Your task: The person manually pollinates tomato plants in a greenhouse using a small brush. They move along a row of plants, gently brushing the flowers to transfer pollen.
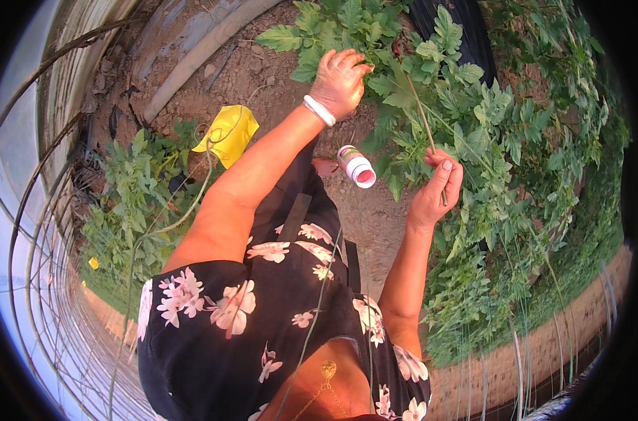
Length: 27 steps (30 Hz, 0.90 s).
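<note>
My left hand (pixel 338 84), with a white bracelet on its wrist, reaches to the near edge of a leafy green plant (pixel 357 28). Its fingers are curled in by the leaves; whatever lies within them is hidden. In my right hand (pixel 437 191) a thin brown stick (pixel 422 112) is pinched between thumb and fingers. The stick slants up and left into the foliage, where something dark red shows at its far end. Between my hands is an uncapped white and pink bottle (pixel 357 167), tilted with its mouth toward me; what supports it I cannot tell.
Dense rows of plants (pixel 487 161) fill the right side. At left, a yellow sheet (pixel 229 135) is beside a thin wire and more plants (pixel 140 189). A pale pole (pixel 206 52) lies on the soil. Curved bars and clear plastic (pixel 10 210) edge the far left. Vertical strings hang at lower right.
</note>
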Available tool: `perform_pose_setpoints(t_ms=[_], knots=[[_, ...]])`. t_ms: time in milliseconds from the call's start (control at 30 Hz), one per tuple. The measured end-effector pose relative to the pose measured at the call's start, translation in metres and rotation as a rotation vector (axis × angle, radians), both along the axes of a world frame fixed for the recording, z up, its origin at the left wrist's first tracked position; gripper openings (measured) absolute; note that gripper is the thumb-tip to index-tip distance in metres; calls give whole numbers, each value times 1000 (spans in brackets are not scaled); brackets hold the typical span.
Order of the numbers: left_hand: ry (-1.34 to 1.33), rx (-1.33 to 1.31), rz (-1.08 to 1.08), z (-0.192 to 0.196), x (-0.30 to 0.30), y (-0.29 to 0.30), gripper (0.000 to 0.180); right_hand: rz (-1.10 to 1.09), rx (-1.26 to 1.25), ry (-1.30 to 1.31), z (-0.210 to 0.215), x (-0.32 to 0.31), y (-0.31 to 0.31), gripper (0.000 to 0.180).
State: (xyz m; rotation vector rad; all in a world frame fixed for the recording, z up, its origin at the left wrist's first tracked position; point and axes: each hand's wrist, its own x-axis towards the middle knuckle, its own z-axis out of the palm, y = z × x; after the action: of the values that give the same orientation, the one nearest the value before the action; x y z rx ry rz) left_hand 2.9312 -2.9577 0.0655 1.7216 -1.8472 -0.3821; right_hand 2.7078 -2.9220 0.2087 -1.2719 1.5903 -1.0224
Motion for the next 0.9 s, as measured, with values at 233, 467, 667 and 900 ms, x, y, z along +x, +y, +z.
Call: perform_pose_setpoints(t_ms=[233, 467, 667, 900], knots=[[38, 366, -206, 6, -21, 70, 25, -76, -112, -29, 48, -20, 66, 25], [179, 272, -170, 15, -50, 110, 29, -176, -222, -89, 97, -52, 165, 26], [718, 274, -2, 43, -99, 41, 37, -306, -288, -44, 123, -81, 227, 27], [748, 596, -69, 32, -154, 19, 81, -378, -294, -52, 136, -90, 233, 27]])
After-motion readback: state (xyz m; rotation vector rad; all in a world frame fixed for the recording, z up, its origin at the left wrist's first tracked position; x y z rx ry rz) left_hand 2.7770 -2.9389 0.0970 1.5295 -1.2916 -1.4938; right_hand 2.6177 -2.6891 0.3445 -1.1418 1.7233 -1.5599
